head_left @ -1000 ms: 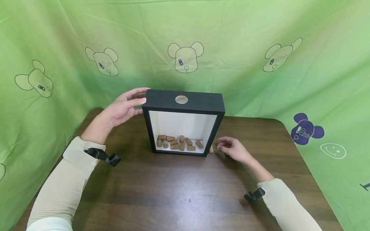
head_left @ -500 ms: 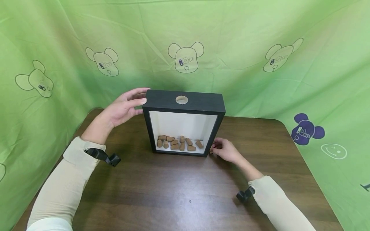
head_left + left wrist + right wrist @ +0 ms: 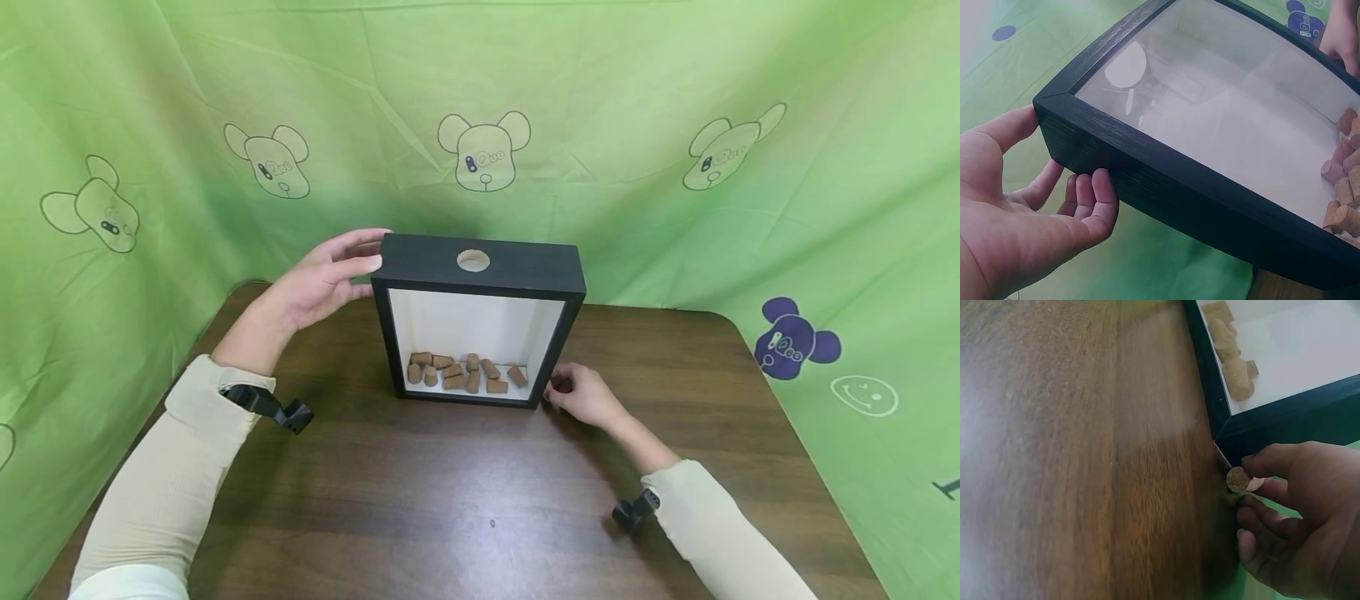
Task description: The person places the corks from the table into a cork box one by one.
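A black shadow box frame [image 3: 480, 265] with a clear front and a round hole in its top stands upright on the wooden table [image 3: 420, 492]. Several brown corks [image 3: 453, 382] lie inside along its bottom. My left hand [image 3: 318, 279] holds the box at its upper left corner; in the left wrist view its thumb and fingers press against the dark side [image 3: 1166, 194]. Low beside the box's right side is my right hand [image 3: 588, 396]. In the right wrist view it pinches a cork [image 3: 1238, 479] between thumb and fingers, close to the frame's bottom corner.
Green cloth [image 3: 600, 100] printed with bear heads hangs behind the table and along both sides. A black wrist camera [image 3: 294, 415] sits on the left sleeve, another camera [image 3: 628, 512] on the right.
My right hand has moved left to the box's right side and taken hold of the cork that lay there. The left hand and the box have stayed in place.
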Motion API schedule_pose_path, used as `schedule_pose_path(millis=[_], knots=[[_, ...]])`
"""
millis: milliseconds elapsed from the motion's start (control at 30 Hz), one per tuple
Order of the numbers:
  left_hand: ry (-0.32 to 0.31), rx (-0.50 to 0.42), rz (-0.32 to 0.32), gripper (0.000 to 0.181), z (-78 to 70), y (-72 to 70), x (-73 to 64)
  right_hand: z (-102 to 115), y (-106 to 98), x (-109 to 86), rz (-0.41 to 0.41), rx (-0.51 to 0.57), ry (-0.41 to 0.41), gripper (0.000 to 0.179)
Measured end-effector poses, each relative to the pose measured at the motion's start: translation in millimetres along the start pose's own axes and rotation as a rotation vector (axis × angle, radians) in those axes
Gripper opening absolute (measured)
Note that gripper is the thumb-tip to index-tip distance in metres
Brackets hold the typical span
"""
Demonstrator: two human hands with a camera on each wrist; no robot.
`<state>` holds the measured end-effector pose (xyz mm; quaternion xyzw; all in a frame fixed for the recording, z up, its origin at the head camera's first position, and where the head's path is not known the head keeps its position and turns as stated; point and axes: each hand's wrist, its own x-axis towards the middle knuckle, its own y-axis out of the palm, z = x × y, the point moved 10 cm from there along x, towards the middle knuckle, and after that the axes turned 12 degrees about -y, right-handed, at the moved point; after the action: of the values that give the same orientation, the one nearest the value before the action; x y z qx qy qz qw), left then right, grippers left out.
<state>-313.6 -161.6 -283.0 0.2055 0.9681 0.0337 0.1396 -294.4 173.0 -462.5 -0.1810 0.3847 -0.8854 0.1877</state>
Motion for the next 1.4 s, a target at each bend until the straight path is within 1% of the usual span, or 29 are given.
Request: schedule_pose_path(millis=[167,367,500,600,733,833,1000,1100,1233,1400], knots=[[-0.001,0.002,0.0,0.056,0.8,0.0,-0.3,-2,-1,-5.2,0.031,-0.001,0.013,0.01],[0.003,0.006,-0.003,0.056,1.7,-1.1,-0.2,-7,-7,-13.0,0.038,0.0,0.049,0.021],[0.0,0.007,-0.005,0.056,2.4,-1.1,0.0,-8,-14,-18.3,0.027,-0.008,0.058,0.025],[-0.001,0.01,-0.005,0.056,2.5,-0.5,0.0,-6,-24,-22.2,-0.005,-0.016,0.051,0.024],[0.001,0.014,-0.003,0.056,1.7,0.2,-0.3,-3,-43,-25.2,-0.047,-0.031,0.02,0.025],[0.003,0.014,-0.002,0.056,1.0,0.4,-0.5,-2,-60,-27.1,-0.064,-0.036,0.012,0.028],[0.006,0.017,0.001,0.056,0.4,0.6,-0.5,5,-94,-29.8,-0.088,-0.05,0.026,0.033],[0.006,0.018,0.001,0.055,0.4,0.6,-0.4,18,-116,-29.3,-0.121,-0.063,0.0,0.034],[0.002,0.012,-0.001,0.055,0.3,0.5,-0.1,40,-144,-27.2,-0.181,-0.071,-0.063,0.031],[0.0,0.008,-0.004,0.054,-0.4,0.8,0.1,65,-169,-23.5,-0.221,-0.09,-0.108,0.032]])
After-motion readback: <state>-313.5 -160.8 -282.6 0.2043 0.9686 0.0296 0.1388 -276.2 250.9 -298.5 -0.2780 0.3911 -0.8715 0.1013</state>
